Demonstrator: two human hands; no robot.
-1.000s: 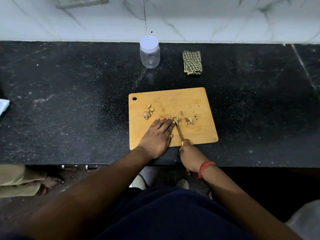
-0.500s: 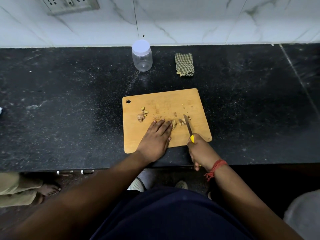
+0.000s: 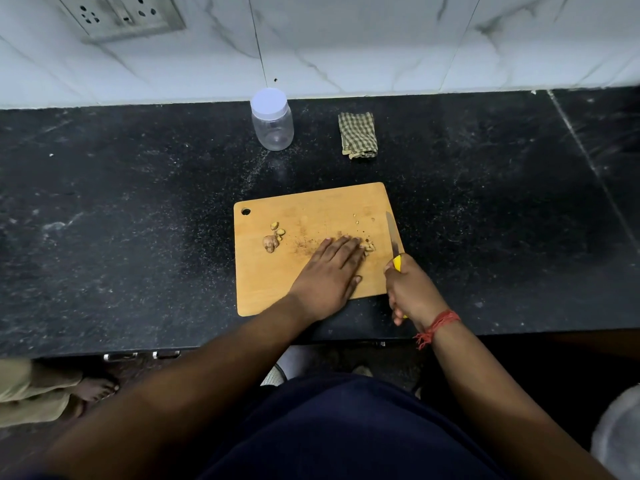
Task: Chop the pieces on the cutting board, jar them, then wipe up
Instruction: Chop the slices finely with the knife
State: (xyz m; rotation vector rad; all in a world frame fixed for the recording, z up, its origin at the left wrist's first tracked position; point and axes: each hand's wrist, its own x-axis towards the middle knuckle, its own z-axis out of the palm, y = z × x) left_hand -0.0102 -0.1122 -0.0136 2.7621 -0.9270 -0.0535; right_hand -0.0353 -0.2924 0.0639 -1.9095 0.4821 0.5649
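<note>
The left hand (image 3: 329, 271) is lying flat, pinning chopped pieces (image 3: 369, 245) on the cutting board (image 3: 311, 206). The right hand (image 3: 412, 289) is gripping the knife (image 3: 392, 233), likely poised for chopping.

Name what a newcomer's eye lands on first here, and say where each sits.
The wooden cutting board at the dark counter's near edge, the left hand flat on it beside chopped pieces. The right hand grips a yellow-handled knife at the board's right edge. Behind stand a lidded empty jar and a checked cloth.
</note>
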